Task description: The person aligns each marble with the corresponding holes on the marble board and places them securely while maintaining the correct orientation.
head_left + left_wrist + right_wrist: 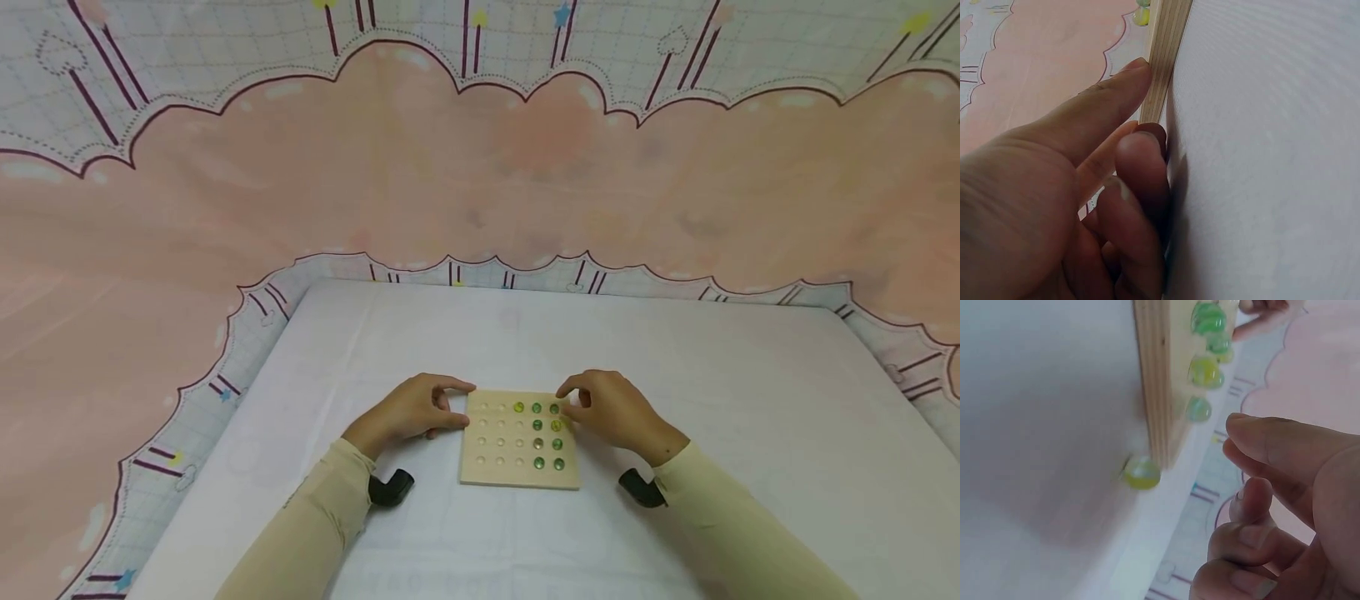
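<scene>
A pale wooden board (498,475) with rows of round hollows lies flat on the table. Green and yellow glass marbles (538,462) fill its two right-hand columns, and a yellow marble (519,407) sits one column in, in the far row. My left hand (416,408) holds the far left corner, thumb against the side edge. Over the far right corner hovers my right hand (618,412), thumb and forefinger apart with nothing between them. In the right wrist view, a blurred yellow-green marble (1141,473) is off the board, beside its corner; the head view does not show it.
A white cloth (420,533) covers the table around the board. Past the table's far edge hangs a peach patterned cloth (480,183). Black wrist cameras (392,488) are strapped at both sleeves.
</scene>
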Motion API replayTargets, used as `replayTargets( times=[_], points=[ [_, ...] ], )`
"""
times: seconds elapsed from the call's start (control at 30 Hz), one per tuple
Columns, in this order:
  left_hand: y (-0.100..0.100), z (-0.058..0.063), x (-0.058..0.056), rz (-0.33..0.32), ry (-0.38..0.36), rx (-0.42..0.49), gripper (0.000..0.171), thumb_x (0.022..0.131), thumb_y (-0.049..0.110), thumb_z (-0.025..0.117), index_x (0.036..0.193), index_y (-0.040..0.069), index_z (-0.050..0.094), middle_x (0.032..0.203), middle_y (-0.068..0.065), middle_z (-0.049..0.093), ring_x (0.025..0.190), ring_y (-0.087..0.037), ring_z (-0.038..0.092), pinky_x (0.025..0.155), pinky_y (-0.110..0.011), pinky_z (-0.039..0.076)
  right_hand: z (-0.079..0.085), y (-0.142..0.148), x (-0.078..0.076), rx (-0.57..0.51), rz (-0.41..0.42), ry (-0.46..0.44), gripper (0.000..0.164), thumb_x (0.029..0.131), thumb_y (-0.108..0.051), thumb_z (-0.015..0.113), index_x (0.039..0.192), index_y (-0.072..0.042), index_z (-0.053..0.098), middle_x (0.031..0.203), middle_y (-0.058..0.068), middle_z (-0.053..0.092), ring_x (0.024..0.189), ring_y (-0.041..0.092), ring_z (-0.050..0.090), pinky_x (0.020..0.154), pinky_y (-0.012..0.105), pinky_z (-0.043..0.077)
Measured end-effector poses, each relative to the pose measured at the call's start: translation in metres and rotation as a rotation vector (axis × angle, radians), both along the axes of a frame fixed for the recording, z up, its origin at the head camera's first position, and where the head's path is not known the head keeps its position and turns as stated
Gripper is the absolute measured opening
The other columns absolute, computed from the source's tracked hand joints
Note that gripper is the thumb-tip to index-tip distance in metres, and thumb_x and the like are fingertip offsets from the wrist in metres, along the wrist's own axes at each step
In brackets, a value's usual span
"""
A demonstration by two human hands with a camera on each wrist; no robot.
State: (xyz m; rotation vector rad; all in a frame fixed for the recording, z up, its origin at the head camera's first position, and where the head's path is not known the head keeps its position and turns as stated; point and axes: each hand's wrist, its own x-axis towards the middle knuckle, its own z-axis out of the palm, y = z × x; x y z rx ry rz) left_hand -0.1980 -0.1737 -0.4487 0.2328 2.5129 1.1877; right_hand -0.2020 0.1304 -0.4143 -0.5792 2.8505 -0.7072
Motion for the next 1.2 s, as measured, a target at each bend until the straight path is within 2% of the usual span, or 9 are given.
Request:
replayTargets(
  times=[0.37,0.87,1.2],
  points=[
    [-0.002,0.001,-0.003,0.022,-0.018,-0.008,0.054,0.081,0.024,0.084,0.132,0.025,0.066,0.068,-0.002,0.058,0.049,-0.012,0.047,0.05,-0.023,0.034,-0.005,0.031,0.001,-0.041,-0.041,0.025,0.016,0.088,-0.014,0.076,0.103,-0.011,0.076,0.073,0.002,0.053,0.064,0.014,0.045,0.054,0.025,0.037],
    [-0.004,0.003,-0.008,-0.005,-0.019,0.007,0.055,0.081,0.025,0.085,0.133,0.024,0.066,0.067,-0.001,0.057,0.048,-0.012,0.047,0.05,-0.023,0.034,-0.019,0.032,-0.001,-0.045,-0.051,-0.026,0.012,0.089,-0.01,0.073,0.1,-0.011,0.076,0.071,0.001,0.054,0.064,0.014,0.047,0.054,0.025,0.038],
    [-0.005,0.002,-0.01,-0.017,-0.021,0.052,0.055,0.081,0.022,0.085,0.132,0.023,0.066,0.068,-0.001,0.058,0.048,-0.011,0.048,0.05,-0.023,0.036,-0.019,0.033,0.0,-0.043,-0.051,-0.028,0.012,0.088,-0.008,0.072,0.099,-0.011,0.076,0.07,0.001,0.054,0.062,0.013,0.046,0.054,0.025,0.037]
  ],
)
